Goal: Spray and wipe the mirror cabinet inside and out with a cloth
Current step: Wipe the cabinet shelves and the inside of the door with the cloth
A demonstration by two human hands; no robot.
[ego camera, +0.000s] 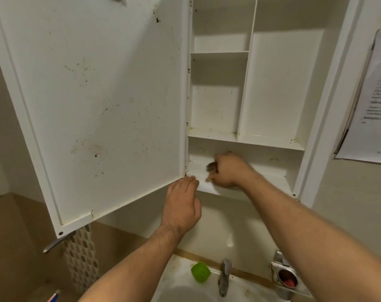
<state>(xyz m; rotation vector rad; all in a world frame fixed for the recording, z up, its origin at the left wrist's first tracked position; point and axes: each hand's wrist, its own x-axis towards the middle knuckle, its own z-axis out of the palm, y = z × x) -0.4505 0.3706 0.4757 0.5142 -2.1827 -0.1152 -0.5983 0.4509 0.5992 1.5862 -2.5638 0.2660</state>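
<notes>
Bottom cabinet shelf (209, 188) under right hand (227, 170) clenched around cloth (212, 167).

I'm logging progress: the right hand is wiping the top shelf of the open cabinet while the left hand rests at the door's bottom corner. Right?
Not quite. The head view shows the right hand wiping the bottom compartment, not the top shelf. The left hand is at the door's bottom corner.

Wall paper (372, 101): print blurred, unreadable

Head camera faces forward, close to the open cabinet (246, 136), above the sink (185, 288).
</notes>
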